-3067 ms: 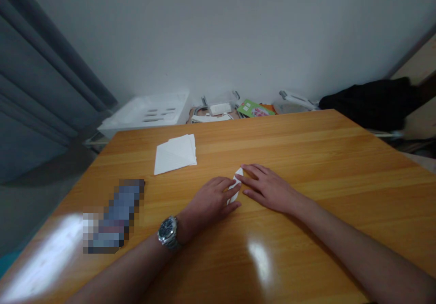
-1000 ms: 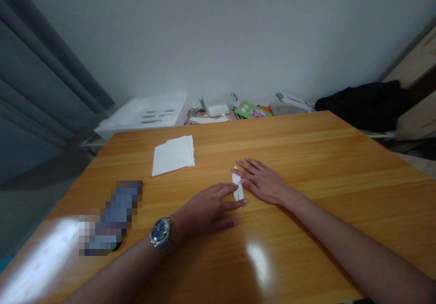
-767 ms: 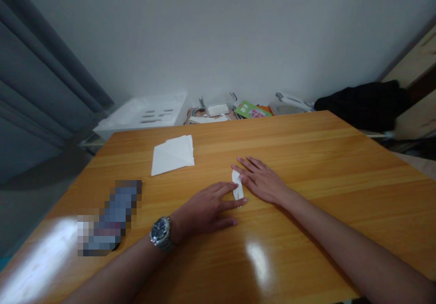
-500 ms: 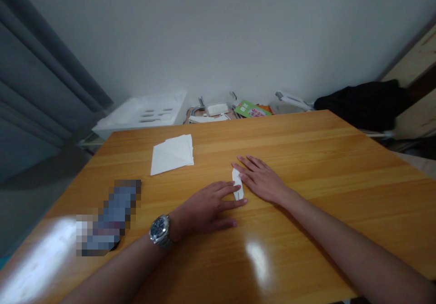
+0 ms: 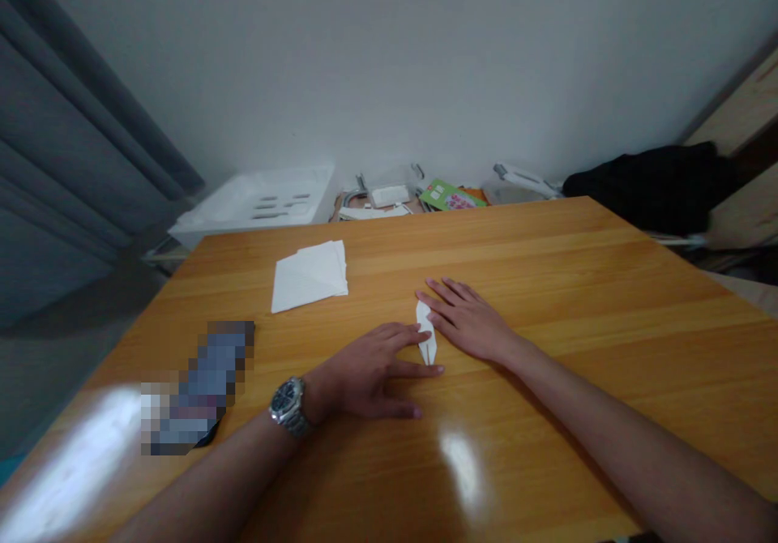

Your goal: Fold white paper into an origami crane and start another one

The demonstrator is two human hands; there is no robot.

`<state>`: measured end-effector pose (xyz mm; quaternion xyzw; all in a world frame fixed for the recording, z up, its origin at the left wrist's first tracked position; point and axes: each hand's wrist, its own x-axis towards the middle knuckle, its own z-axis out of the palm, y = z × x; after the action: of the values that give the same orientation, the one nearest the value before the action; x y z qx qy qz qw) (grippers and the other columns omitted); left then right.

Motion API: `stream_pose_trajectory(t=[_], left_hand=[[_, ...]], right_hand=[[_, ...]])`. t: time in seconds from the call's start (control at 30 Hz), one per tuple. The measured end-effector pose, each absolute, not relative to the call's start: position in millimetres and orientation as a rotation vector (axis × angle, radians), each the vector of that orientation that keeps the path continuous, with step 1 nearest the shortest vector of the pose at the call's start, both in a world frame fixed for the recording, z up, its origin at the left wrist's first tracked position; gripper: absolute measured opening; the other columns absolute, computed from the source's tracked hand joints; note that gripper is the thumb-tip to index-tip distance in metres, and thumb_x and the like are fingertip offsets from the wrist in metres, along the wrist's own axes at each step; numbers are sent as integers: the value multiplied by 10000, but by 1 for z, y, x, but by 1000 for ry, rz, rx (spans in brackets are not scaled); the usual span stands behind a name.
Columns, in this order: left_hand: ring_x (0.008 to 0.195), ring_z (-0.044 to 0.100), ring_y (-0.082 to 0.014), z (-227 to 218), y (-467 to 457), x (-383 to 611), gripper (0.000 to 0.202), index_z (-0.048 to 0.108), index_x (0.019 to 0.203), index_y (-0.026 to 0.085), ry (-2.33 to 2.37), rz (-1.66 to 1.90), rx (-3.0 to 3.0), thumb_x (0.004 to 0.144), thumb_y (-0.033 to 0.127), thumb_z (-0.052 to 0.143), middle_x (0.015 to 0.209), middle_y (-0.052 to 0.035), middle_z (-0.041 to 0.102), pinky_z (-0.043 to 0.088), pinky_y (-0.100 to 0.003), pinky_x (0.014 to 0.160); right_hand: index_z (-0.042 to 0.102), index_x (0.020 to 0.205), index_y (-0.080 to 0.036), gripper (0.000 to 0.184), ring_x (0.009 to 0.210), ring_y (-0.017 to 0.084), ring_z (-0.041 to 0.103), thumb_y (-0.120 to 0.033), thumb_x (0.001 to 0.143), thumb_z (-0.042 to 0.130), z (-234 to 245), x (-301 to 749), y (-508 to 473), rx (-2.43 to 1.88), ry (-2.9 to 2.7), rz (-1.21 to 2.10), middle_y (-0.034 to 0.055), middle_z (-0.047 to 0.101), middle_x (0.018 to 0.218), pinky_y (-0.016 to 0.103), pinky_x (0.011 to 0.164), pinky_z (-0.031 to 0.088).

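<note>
A small, narrow piece of folded white paper lies flat on the wooden table, with a slit-like line at its near end. My left hand reaches it from the left, fingers spread, some of them resting on the paper and the thumb apart on the tabletop. From the right, my right hand lies flat with its fingers stretched over the far end of the paper. Parts of the paper are hidden under the fingers. A metal wristwatch is on my left wrist.
White paper sheets lie in a stack at the back left of the table. A blurred-out, phone-like object is at the left. Behind the table are a white foam tray, a green booklet and black cloth.
My left index finger has shifted slightly toward me, uncovering more of the paper's near end. My right hand stays nearly in place. The whole view has moved slightly.
</note>
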<state>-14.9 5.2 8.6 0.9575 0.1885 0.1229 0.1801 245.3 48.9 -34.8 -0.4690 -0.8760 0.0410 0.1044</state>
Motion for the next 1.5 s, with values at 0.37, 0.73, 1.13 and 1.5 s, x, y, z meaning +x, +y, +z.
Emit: stream_pose_trajectory(t=[0.37, 0.73, 1.13, 1.5], left_hand=[[1387, 448, -312, 6, 4, -12, 595, 540, 1416, 296, 612, 368, 2673, 887, 552, 638, 1545, -113, 433, 358, -490, 1159], [1361, 471, -306, 5, 4, -13, 537, 544, 1415, 311, 633, 341, 2686, 926, 527, 598, 1529, -108, 437, 384, -476, 1143], [1341, 480, -306, 5, 4, -12, 515, 550, 1403, 303, 636, 359, 2714, 939, 524, 577, 1515, -111, 448, 383, -482, 1138], [1253, 554, -294, 5, 5, -5, 507, 516, 1398, 194, 731, 381, 2798, 987, 491, 495, 1415, -123, 570, 401, -463, 1112]], right_hand=[[362, 1546, -344, 531, 1505, 294, 259, -503, 1042, 312, -37, 247, 51, -1370, -2580, 126, 7, 272, 1641, 517, 1210, 250], [309, 1567, -336, 606, 1517, 307, 218, -585, 1016, 335, -36, 253, 52, -1333, -2626, 170, 18, 230, 1651, 526, 1211, 248], [315, 1567, -325, 685, 1517, 310, 216, -667, 975, 362, -32, 256, 52, -1295, -2643, 186, 33, 231, 1650, 522, 1214, 244], [341, 1561, -283, 675, 1509, 312, 240, -625, 982, 400, -32, 253, 49, -1312, -2620, 147, 56, 290, 1635, 528, 1205, 268]])
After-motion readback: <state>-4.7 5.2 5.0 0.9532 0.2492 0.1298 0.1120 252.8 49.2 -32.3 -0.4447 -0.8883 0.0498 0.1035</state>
